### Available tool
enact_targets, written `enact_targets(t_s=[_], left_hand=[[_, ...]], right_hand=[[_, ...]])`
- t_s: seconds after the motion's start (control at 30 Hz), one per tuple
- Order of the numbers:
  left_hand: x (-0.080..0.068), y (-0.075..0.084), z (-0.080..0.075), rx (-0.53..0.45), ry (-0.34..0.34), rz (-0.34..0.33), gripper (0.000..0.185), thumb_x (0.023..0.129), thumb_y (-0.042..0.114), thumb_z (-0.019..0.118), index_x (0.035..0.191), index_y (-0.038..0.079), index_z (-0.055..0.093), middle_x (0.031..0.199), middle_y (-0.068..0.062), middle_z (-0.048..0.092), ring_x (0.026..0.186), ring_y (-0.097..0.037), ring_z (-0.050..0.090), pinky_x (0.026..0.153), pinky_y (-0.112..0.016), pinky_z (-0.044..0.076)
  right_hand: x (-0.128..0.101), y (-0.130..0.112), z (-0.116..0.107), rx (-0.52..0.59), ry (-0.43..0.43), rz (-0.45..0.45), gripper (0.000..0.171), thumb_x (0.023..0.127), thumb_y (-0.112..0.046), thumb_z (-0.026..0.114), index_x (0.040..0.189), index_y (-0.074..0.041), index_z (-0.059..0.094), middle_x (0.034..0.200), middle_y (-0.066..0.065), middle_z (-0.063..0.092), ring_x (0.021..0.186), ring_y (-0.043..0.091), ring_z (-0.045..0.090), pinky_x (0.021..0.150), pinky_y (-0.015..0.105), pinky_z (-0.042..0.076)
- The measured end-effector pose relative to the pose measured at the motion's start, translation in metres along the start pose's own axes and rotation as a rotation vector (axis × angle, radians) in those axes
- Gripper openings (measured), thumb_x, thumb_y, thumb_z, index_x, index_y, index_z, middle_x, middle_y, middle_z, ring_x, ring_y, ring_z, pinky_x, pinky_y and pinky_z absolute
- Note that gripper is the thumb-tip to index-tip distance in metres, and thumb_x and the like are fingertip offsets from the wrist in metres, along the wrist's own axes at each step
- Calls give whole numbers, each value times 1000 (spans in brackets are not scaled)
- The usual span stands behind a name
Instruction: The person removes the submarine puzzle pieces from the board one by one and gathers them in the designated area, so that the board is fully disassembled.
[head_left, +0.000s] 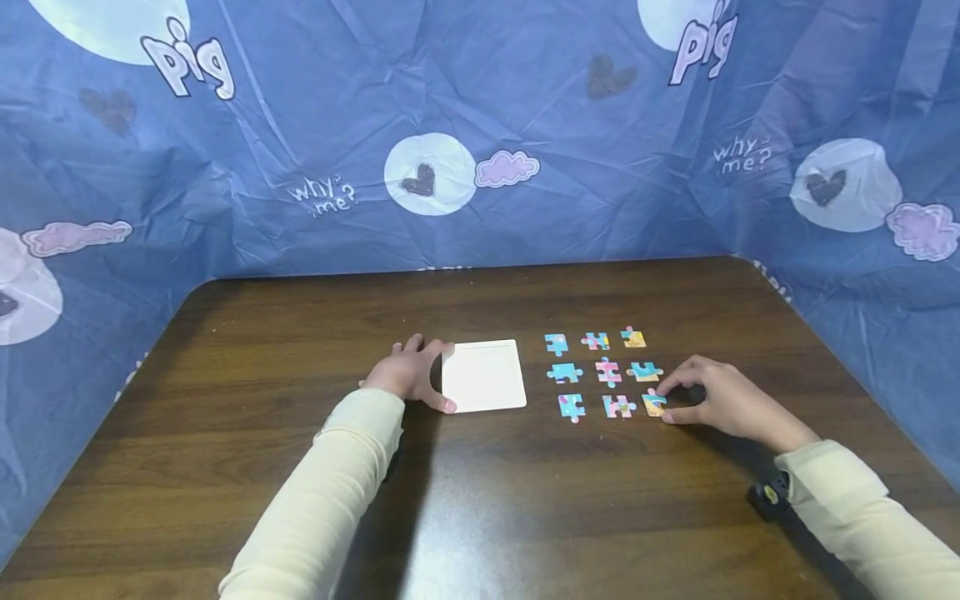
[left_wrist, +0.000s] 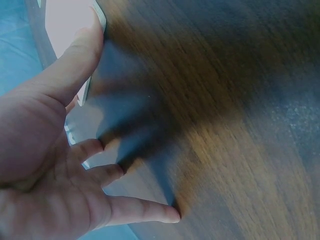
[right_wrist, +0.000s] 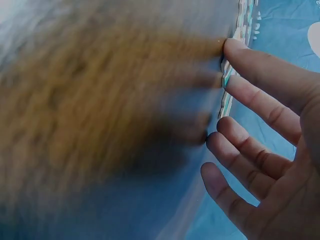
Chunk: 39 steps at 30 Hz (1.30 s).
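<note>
left hand (head_left: 408, 372): rested on the table (head_left: 480, 500) at the left edge of the white tray (head_left: 483, 375); fingers spread fairly wide and mostly straight, thumb laid against the tray's near-left corner, nothing gripped. In the left wrist view the thumb (left_wrist: 75, 60) is seen along the tray edge (left_wrist: 65, 25), the other fingertips set down on the wood.
white tray: flat, square, lying left of the puzzle pieces, apart from them.
puzzle pieces: nine, laid out in a three-by-three grid on the table, right of the tray, each kept apart from its neighbours.
top row: blue piece (head_left: 556, 343), pink-blue piece (head_left: 596, 340), yellow piece (head_left: 633, 337).
middle row: blue piece (head_left: 565, 372), pink piece (head_left: 608, 372), blue-yellow piece (head_left: 644, 371).
bottom row: blue piece (head_left: 572, 406), pink piece (head_left: 619, 406), orange corner piece (head_left: 654, 404).
right hand (head_left: 720, 400): placed at the right end of the bottom row; orange corner piece is touched by thumb and forefinger tips, lightly pinched at its edge, still flat on the table. Right wrist view is blurred; fingers (right_wrist: 260, 100) seen loosely extended.
backdrop (head_left: 480, 125): blue printed cloth hung around the table on three sides.
</note>
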<state>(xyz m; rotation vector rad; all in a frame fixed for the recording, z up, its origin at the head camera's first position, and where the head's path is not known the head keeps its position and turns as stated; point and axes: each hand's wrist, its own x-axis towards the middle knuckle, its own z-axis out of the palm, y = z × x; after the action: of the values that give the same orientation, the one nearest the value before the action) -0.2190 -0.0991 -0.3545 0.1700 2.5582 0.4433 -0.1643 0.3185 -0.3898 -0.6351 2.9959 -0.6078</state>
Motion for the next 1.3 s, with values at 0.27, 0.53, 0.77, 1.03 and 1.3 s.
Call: enact_targets(t_s=[0.27,0.53,0.77,1.03,1.3], left_hand=[[1,-2,0,0,-4,-7,99,84,36,85,162,25,25,169,-19,2,154,-45,2,98,-86,24],[1,-1,-1,2,-12,-14,98,85,36,84,162,25,24,169,-19,1,154,-44,1,98,-86,23],[2,-1,0,0,-18,-10,98,85,36,84,162,26,24,169,-19,1,154,-44,1,98,-86,22],[1,-2,1,-7,-15,-14,99,85,36,84,162,27,24,169,-17,1,154,-43,1,99,-86,23],[-1,-1,1,-12,-11,-18,99,85,36,84,162,27,23,170,-17,0,154,-42,0,100,-85,22]], right_hand=[[2,-1,-2,8,-19,11,26,80,-26,88,102,-17,77,107,8,67,102,36,65,87,57,51],[2,-1,-3,7,-52,42,27,81,-27,87,103,-17,76,109,10,66,102,37,64,86,58,51],[1,-1,-1,13,-63,56,26,81,-27,87,103,-17,75,111,13,66,104,41,63,86,60,51],[1,0,-2,-2,-35,3,24,80,-24,88,99,-20,74,107,7,67,100,34,65,84,55,52],[1,4,-2,-15,-23,-37,26,78,-26,90,99,-20,75,102,2,67,97,30,66,83,52,52]])
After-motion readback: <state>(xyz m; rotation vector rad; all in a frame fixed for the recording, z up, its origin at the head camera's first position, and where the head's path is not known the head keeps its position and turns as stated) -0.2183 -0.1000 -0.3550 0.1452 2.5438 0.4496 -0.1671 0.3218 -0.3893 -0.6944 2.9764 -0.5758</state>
